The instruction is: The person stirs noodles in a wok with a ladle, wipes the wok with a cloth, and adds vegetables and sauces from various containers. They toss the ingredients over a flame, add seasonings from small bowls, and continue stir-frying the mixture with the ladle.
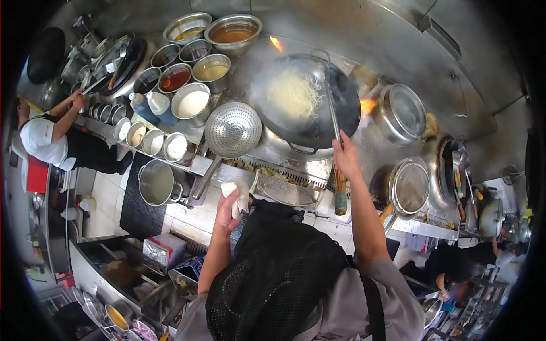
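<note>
Pale noodles point(293, 94) lie in a large black wok point(338, 68) on the stove, with flames at its rim and steam over it. My right hand point(346, 156) is closed round the handle of a long metal ladle point(331, 105), which reaches into the wok. Its wooden end points down toward my body. My left hand point(229, 210) is closed on a folded white cloth point(239, 196), held in front of the stove edge and away from the wok. A perforated strainer point(233, 131) rests left of the wok, its handle pointing toward my left hand.
Bowls of sauces point(175, 78) and small seasoning cups point(176, 146) stand left of the wok. A lidded pot point(402, 111) and a sieve point(410, 187) are at the right. A big pot point(156, 182) sits low left. One person point(51, 136) works at far left, others at right.
</note>
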A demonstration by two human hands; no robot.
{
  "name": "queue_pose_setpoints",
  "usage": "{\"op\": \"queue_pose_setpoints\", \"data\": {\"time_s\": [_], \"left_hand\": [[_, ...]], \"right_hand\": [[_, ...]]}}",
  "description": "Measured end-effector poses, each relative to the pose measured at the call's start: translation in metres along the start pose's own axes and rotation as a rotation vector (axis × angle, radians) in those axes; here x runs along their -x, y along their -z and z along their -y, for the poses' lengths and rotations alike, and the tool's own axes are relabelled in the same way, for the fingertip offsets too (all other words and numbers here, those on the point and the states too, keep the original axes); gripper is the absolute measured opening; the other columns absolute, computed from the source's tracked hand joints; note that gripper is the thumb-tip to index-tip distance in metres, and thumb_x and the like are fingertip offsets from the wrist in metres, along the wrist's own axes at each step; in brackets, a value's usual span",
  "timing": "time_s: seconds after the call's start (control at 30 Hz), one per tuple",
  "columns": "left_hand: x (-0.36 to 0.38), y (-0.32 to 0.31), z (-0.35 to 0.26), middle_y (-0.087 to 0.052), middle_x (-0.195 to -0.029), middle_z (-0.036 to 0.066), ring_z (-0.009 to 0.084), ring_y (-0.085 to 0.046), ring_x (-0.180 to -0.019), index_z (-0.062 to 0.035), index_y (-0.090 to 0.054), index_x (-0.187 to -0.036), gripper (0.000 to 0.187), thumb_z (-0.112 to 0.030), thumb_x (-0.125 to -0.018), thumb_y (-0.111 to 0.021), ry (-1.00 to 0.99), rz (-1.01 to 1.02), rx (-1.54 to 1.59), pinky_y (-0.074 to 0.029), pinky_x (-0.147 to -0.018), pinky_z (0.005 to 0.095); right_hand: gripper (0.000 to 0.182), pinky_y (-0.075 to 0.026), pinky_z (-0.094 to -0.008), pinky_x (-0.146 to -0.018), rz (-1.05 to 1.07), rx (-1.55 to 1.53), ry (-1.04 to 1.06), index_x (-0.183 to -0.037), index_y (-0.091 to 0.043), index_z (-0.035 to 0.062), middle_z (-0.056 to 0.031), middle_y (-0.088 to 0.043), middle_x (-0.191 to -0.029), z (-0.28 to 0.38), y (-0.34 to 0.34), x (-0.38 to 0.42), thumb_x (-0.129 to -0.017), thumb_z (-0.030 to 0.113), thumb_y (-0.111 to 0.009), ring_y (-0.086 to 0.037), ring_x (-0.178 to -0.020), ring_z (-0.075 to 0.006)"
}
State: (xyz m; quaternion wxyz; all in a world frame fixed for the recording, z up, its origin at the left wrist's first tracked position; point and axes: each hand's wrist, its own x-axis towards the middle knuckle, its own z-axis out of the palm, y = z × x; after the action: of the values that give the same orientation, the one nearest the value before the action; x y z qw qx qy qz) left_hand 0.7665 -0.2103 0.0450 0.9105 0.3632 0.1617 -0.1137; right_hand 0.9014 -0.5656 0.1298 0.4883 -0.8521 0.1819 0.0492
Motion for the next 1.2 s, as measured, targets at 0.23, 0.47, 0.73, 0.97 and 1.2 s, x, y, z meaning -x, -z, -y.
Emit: {"op": "queue_pose_setpoints", "data": {"time_s": [0.23,0.47,0.73,0.97,1.2], "left_hand": [[-0.003,-0.006,0.005,-0.067,-0.1,0.01,0.0233,-0.067,-0.078,-0.0046,-0.055,-0.123,0.036,-0.031,-0.099,-0.056,0.213,0.001,0.121,-0.056,-0.067,0.0335],[-0.016,-0.028,0.005,-0.061,-0.11,0.013,0.0289,-0.067,-0.082,-0.0066,-0.045,-0.133,0.042,-0.029,-0.099,-0.055,0.2,0.081,0.066,-0.057,-0.07,0.0373],[-0.04,-0.019,0.021,-0.062,-0.111,0.014,0.0322,-0.067,-0.095,-0.0069,-0.045,-0.134,0.047,-0.036,-0.099,-0.057,0.266,0.1,0.087,-0.057,-0.083,0.0424],[-0.029,-0.045,0.02,-0.059,-0.122,0.017,0.0376,-0.062,-0.11,-0.0059,-0.044,-0.139,0.057,-0.048,-0.1,-0.047,0.275,0.172,0.2,-0.051,-0.097,0.0495],[-0.012,-0.03,0.013,-0.063,-0.113,0.019,0.0334,-0.066,-0.102,-0.0048,-0.045,-0.135,0.051,-0.043,-0.101,-0.048,0.179,0.117,0.128,-0.057,-0.086,0.0423]], "right_hand": [[0.052,-0.05,-0.0417,-0.091,0.199,0.153,-0.098,-0.144,-0.046,0.0136,-0.0291,-0.063,-0.118,-0.004,0.029,-0.006,-0.094,0.021,-0.059,-0.062,-0.109,-0.0417],[0.057,-0.054,-0.0465,-0.079,0.07,0.977,0.359,-0.145,-0.043,0.0364,-0.0163,-0.065,-0.108,-0.086,0.147,0.066,-0.093,0.02,-0.059,-0.066,-0.088,-0.0385],[0.048,-0.051,-0.0436,-0.068,-0.146,1.078,0.302,-0.131,-0.062,0.0257,-0.0103,-0.064,-0.09,0.041,0.219,0.165,-0.084,0.017,-0.07,-0.065,-0.074,-0.0323],[0.053,-0.051,-0.0411,-0.085,-0.077,0.932,0.135,-0.132,-0.061,0.0172,-0.0212,-0.067,-0.113,0.026,0.182,0.164,-0.081,0.014,-0.072,-0.067,-0.1,-0.0359],[0.054,-0.052,-0.0446,-0.077,-0.045,0.373,0.302,-0.141,-0.051,0.0168,-0.0244,-0.068,-0.101,-0.103,0.042,0.029,-0.088,0.021,-0.065,-0.068,-0.084,-0.0379]]}}
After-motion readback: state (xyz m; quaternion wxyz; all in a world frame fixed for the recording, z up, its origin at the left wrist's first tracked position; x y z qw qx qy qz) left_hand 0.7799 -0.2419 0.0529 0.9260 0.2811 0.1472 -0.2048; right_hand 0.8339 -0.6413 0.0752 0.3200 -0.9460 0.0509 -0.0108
